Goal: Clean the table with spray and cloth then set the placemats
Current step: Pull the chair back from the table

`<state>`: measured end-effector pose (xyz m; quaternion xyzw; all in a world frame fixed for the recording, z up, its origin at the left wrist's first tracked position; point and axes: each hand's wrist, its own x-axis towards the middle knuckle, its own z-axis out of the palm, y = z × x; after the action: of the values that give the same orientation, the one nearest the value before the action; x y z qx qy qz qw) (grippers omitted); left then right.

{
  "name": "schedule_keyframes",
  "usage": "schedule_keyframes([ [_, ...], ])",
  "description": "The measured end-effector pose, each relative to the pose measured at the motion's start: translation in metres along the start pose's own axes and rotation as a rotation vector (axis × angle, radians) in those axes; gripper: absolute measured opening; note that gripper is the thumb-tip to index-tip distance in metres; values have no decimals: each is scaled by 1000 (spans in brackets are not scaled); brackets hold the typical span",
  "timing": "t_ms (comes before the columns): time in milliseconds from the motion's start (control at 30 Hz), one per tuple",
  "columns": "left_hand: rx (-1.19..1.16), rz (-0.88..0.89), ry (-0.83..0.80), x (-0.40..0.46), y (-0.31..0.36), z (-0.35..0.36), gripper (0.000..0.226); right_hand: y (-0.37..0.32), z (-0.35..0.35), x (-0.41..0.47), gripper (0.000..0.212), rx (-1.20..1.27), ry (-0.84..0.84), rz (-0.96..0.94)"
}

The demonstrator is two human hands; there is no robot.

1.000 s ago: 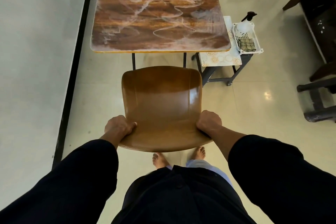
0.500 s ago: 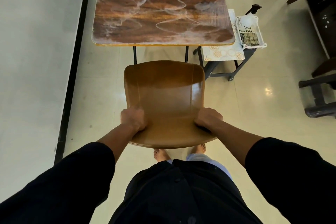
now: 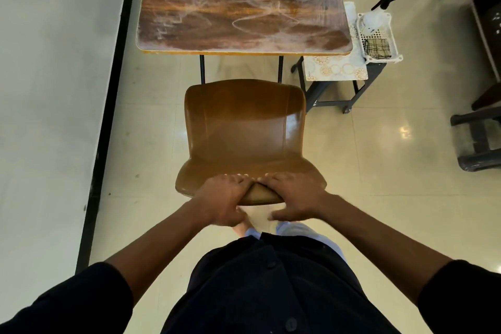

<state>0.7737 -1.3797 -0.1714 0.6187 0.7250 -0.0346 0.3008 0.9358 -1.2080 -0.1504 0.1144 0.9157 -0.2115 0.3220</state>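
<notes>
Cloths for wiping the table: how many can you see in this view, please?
1: a checked cloth lying in the white basket on the side stand right of the table, beside the spray bottle. Others might be hidden under it.

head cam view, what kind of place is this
Probably a plain indoor dining or canteen-type room: a smeared wooden table on a tiled floor, a moulded chair before it, and a side stand with a basket of cleaning things.

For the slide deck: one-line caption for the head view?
Both hands, left hand and right hand, grip the wooden chair backrest before the smeared table.
</notes>
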Motion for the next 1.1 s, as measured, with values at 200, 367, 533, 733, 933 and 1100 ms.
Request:
schedule_keyframes([
  [200,124,-41,133,-4,9,12,73,-4,25,1,58,-226,247,106],
  [367,117,-44,161,-5,4,9,73,-12,20,4,55,-247,293,110],
  [533,52,-82,156,6,8,0,73,-1,13,9,59,-247,276,117],
  [733,66,-81,172,18,-1,-13,71,5,-7,16,54,-242,292,90],
  [933,56,-69,178,19,-5,-17,69,6,-11,18,54,-226,309,75],
  [1100,50,-68,170,19,-6,-15,68,6,-11,19,54,-217,321,68],
])
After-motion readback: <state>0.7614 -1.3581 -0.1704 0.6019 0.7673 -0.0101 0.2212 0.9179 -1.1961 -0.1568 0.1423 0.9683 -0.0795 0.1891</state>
